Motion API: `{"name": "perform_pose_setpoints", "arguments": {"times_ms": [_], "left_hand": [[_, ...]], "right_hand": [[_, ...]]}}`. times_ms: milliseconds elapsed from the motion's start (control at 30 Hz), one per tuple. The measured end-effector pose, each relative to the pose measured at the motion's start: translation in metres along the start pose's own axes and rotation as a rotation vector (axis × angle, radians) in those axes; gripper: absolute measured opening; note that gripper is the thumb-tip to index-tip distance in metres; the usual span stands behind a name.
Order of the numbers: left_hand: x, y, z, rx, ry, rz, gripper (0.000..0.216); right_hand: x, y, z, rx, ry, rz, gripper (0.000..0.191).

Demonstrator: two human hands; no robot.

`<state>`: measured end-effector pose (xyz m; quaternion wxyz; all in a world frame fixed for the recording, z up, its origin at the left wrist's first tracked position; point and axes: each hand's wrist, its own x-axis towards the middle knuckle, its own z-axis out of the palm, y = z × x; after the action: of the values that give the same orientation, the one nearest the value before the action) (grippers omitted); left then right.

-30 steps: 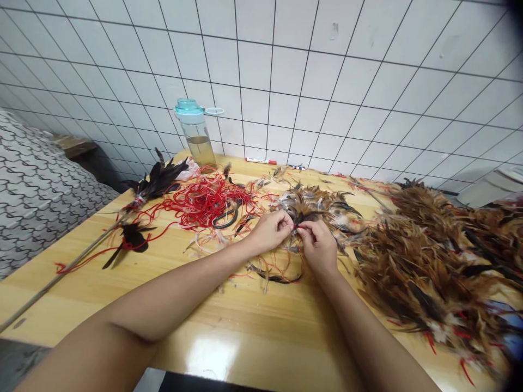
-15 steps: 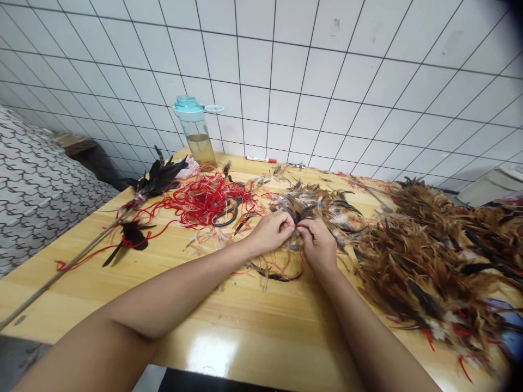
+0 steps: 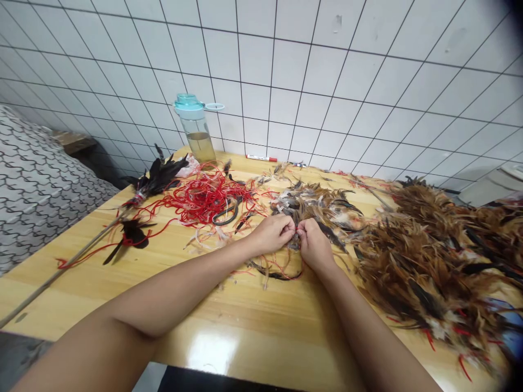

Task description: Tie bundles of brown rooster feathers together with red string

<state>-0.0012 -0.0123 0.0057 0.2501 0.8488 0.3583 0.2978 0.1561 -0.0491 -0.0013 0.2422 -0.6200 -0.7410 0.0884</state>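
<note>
My left hand (image 3: 273,235) is closed in a pinch over the middle of the table. My right hand (image 3: 316,245) is pinched shut right beside it, the fingertips nearly meeting. A bit of red string (image 3: 297,229) shows between the two sets of fingers. Whatever else the fingers enclose is hidden. Just behind the hands lies a loose pile of brown and dark feathers (image 3: 327,204). A tangle of red string (image 3: 196,197) spreads to the left of my left hand. Under my wrists lie a curved dark feather (image 3: 280,276) and stray red strands.
A large heap of brown feathers (image 3: 420,261) covers the table's right side. A stick with black feathers (image 3: 153,178) tied to its end lies at left. Against the tiled wall (image 3: 286,65) stand a water bottle (image 3: 200,136) and a red-and-white marker (image 3: 261,158) lying flat.
My right hand has turned inward, its fingers curling tighter, and a short red strand shows between the hands. My left hand has barely moved.
</note>
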Motion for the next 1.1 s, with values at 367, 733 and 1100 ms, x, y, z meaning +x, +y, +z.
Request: {"name": "perform_pose_setpoints", "arguments": {"times_ms": [367,733,1100], "left_hand": [[-0.001,-0.009,0.002,0.062,-0.044,0.034,0.011],[-0.001,-0.012,0.002,0.095,-0.036,0.057,0.011],[-0.001,-0.013,0.004,0.116,-0.065,0.065,0.013]], "right_hand": [[0.002,0.007,0.0,0.018,-0.028,-0.057,0.013],[0.002,0.01,-0.005,-0.043,-0.041,-0.028,0.015],[0.001,0.003,-0.011,-0.316,-0.15,-0.056,0.021]]}}
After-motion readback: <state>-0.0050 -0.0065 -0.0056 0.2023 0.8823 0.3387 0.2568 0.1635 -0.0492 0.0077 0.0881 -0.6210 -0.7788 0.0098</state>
